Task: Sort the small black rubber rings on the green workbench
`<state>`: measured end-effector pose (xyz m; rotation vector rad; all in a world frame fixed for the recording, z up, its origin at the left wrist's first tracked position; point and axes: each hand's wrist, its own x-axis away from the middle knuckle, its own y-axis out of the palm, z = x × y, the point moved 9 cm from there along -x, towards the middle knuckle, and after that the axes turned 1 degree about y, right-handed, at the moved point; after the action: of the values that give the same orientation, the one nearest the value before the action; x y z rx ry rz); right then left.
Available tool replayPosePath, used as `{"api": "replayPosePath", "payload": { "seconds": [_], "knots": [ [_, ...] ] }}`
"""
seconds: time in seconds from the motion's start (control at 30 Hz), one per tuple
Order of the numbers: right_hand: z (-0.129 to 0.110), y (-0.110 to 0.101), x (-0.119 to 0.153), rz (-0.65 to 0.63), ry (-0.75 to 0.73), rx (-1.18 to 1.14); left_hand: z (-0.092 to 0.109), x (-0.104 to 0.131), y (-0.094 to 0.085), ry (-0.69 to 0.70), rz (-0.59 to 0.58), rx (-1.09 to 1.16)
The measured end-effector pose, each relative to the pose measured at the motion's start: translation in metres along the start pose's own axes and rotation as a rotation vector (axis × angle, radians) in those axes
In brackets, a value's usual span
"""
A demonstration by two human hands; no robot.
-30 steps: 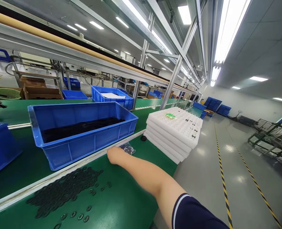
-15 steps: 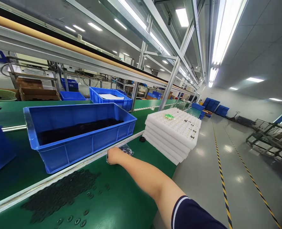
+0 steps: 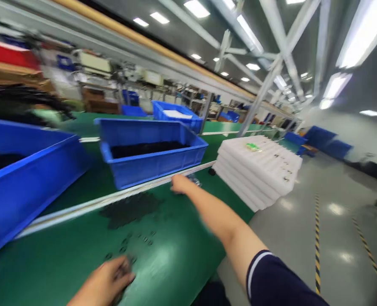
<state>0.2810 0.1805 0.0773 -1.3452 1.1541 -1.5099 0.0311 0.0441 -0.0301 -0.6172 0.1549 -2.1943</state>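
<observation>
My right hand [image 3: 179, 184] is closed on a clear plastic bag [image 3: 195, 180] beside the pale rail; the bag's crumpled end shows past the wrist, and the fingertips are hidden. At the lower left, my left hand [image 3: 107, 278] has curled fingers and a bent thumb; blur hides what they may hold. Close by its fingers, several small black rings [image 3: 147, 240] lie scattered on the green work surface [image 3: 175, 250]. Farther up, a dense dark patch of such rings [image 3: 131, 210] spreads along the rail.
Behind the rail [image 3: 125, 195] stand a blue bin [image 3: 156, 168] with dark contents and another blue bin [image 3: 32, 178] at the left. A stack of white foam trays [image 3: 252, 174] sits at the right, with a green circuit board [image 3: 252, 147] on top. A small black round piece [image 3: 212, 171] lies beside it.
The view has swung left, so the bins and foam stack appear farther right. My left hand has come into view near the loose rings. My right hand stays at the bag.
</observation>
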Motion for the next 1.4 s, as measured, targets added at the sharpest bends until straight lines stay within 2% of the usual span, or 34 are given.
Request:
{"api": "replayPosePath", "payload": {
  "seconds": [0.07, 0.17, 0.3, 0.47, 0.67, 0.8, 0.9, 0.97, 1.07, 1.17, 1.27, 1.4],
  "knots": [
    [0.001, 0.007, -0.002, 0.005, -0.020, 0.002, 0.008, 0.011, 0.007, -0.025, -0.055, -0.038],
    [0.007, 0.022, -0.018, 0.023, -0.058, -0.007, 0.015, 0.018, 0.004, -0.017, -0.036, -0.012],
    [0.014, 0.035, -0.032, 0.054, -0.060, -0.025, 0.010, 0.026, 0.002, -0.009, -0.012, -0.007],
    [0.019, 0.039, -0.033, 0.081, -0.043, -0.052, 0.017, 0.031, 0.001, 0.068, 0.045, -0.105],
    [0.026, 0.044, -0.042, 0.069, -0.034, -0.051, 0.013, 0.019, -0.009, -0.046, 0.131, -0.211],
    [0.018, 0.037, -0.036, 0.064, -0.048, -0.025, 0.012, 0.016, -0.011, -0.063, 0.146, -0.298],
    [0.009, 0.028, -0.024, 0.078, -0.080, -0.015, 0.018, 0.028, -0.003, -0.019, 0.135, -0.371],
    [0.010, 0.030, -0.023, 0.094, -0.101, -0.020, 0.026, 0.038, 0.008, 0.059, 0.132, -0.436],
    [0.021, 0.041, -0.037, 0.147, -0.119, -0.044, 0.031, 0.046, 0.025, 0.124, 0.150, -0.674],
    [0.034, 0.057, -0.052, 0.141, -0.102, -0.067, 0.033, 0.048, 0.038, 0.173, 0.135, -0.748],
    [0.038, 0.061, -0.056, 0.160, -0.099, -0.068, 0.033, 0.048, 0.034, 0.177, 0.159, -0.658],
    [0.032, 0.051, -0.050, 0.212, -0.128, -0.097, 0.026, 0.044, 0.017, 0.178, 0.217, -0.225]
  ]
}}
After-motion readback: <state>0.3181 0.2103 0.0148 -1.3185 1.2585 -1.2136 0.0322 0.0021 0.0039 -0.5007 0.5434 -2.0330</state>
